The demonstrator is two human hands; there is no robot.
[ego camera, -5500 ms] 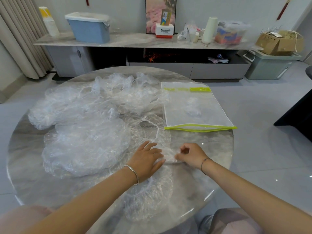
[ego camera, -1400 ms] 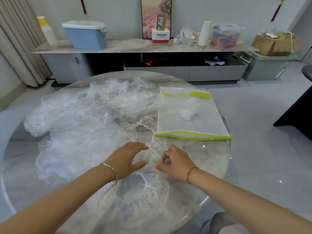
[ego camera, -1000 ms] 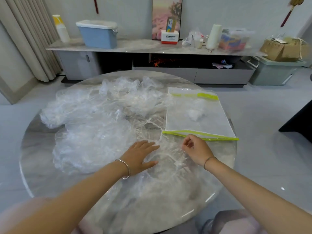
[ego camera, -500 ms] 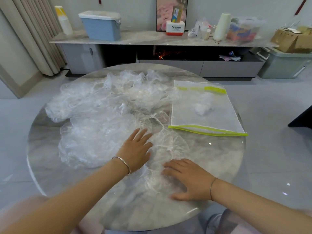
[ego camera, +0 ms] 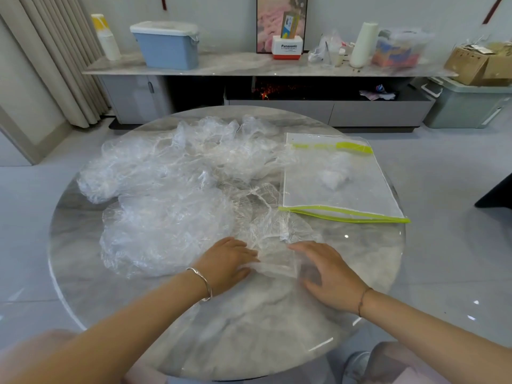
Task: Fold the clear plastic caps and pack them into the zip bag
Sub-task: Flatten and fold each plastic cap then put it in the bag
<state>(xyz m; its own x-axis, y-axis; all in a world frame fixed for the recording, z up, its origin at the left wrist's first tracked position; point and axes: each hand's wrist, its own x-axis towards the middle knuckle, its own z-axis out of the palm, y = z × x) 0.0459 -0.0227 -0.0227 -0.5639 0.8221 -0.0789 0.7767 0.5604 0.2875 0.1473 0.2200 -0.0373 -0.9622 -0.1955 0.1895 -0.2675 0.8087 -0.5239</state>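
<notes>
Left grip nearer right grip, cap between

You wore a slim silver metal bangle on your left wrist, a thin dark cord bracelet on your right.

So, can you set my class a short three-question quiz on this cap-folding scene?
1. True or false: the zip bag lies to the right of the heap of caps.
2. The zip bag's trim is: A red, B green, C blue?
3. How many hands touch the front cap?
Key: 1 true; 2 B; 3 two, the left hand and the right hand.
</notes>
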